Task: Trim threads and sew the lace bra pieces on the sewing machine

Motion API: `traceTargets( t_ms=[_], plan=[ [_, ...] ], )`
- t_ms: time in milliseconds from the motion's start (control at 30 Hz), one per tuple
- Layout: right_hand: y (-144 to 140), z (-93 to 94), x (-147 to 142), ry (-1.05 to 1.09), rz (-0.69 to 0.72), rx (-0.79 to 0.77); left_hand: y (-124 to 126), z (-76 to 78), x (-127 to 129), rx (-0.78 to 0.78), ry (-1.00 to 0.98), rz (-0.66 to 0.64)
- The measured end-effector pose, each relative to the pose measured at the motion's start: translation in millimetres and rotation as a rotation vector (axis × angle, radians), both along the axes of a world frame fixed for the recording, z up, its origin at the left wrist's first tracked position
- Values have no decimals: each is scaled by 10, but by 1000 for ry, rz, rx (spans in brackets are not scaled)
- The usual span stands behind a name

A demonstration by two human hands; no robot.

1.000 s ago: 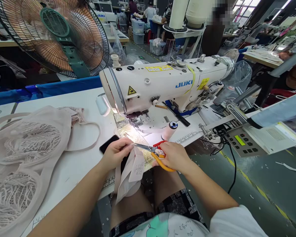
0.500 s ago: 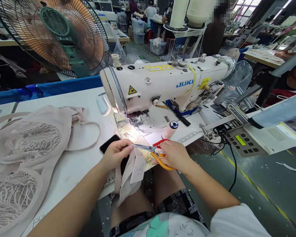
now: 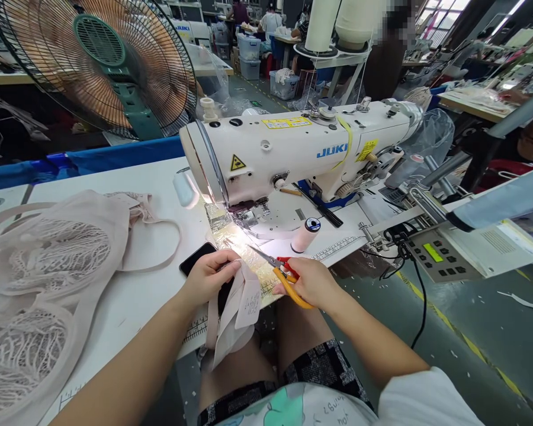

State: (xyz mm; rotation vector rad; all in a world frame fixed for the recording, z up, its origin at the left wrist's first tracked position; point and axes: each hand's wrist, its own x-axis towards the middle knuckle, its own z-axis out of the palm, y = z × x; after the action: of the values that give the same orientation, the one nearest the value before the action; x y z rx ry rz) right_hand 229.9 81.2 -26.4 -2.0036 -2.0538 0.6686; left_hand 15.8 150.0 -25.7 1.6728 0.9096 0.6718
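Note:
My left hand (image 3: pixel 213 274) pinches the top of a pale pink strip of fabric (image 3: pixel 231 331), which hangs over the table's front edge. A white printed label (image 3: pixel 249 302) shows on that strip. In my right hand (image 3: pixel 315 281) is a pair of scissors (image 3: pixel 288 284) with orange and red handles. Their blades point up and left, apart from the fabric, over the lit table plate. Partly behind my left hand lies a black phone (image 3: pixel 195 255). Just beyond the scissors stands a spool of pink thread (image 3: pixel 305 235).
A white sewing machine (image 3: pixel 293 148) spans the table's middle. Pale lace bras (image 3: pixel 57 254) lie on the left. A large fan (image 3: pixel 102 65) stands behind the table. To the right are a control panel (image 3: pixel 444 254) and metal arm. Other people sit farther back.
The scissors have drawn back from the fabric at my left fingertips, and their tips now point up over the plate. My left hand stays in place with the fabric.

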Motion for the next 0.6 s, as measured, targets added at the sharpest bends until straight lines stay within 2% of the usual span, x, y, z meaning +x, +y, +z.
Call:
traceTargets(
  t_ms=[100, 167, 233, 400, 500, 600],
  plan=[
    [-58, 3, -94, 280, -123, -25, 2, -23, -4, -2, -10, 2],
    [-109, 14, -216, 489, -153, -51, 2, -32, -2, -13, -17, -1],
    [-135, 29, -370, 595, -173, -76, 0, -38, 1, -36, -31, 5],
    [-19, 19, -648, 399, -197, -21, -2, -37, 4, -133, -64, 7],
    [76, -14, -633, 348, -181, 87, -3, -13, 3, -147, -53, -15],
    [109, -30, -538, 369, -174, 204, -3, -1, 7, -84, -41, -34]
  ],
)
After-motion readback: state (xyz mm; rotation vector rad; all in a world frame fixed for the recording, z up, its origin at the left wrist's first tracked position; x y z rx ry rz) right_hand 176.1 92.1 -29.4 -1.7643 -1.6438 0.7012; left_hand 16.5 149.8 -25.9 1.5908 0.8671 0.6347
